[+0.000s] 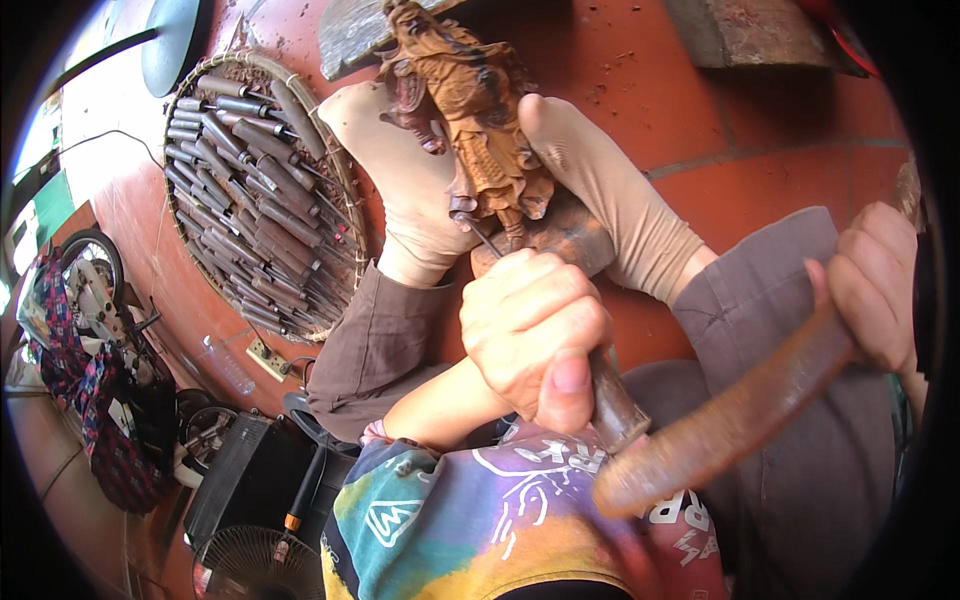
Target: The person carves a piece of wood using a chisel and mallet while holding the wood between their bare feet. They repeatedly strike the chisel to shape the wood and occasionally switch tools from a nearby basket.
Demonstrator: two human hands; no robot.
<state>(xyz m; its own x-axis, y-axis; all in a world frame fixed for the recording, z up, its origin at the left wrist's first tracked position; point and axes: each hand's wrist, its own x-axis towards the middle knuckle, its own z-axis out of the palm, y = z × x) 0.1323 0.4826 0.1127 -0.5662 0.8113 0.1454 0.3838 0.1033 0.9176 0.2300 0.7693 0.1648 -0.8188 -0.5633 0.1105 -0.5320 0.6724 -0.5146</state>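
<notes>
The left hand point(540, 335) was clenched round a chisel point(617, 400), its blade toward the near end of a carved statue point(480, 125); the statue lay between two feet point(610, 190); the right hand point(875, 285) gripped a curved club point(730, 420); far left sat a basket point(350, 185) of wooden-handled tools point(265, 220).

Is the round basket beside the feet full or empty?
Full, or nearly so: handled tools lie packed across the basket.

shirt point(470, 530): multicoloured, white printed markings | trousers point(365, 335): grey-brown | socks point(620, 205): plain beige
</notes>
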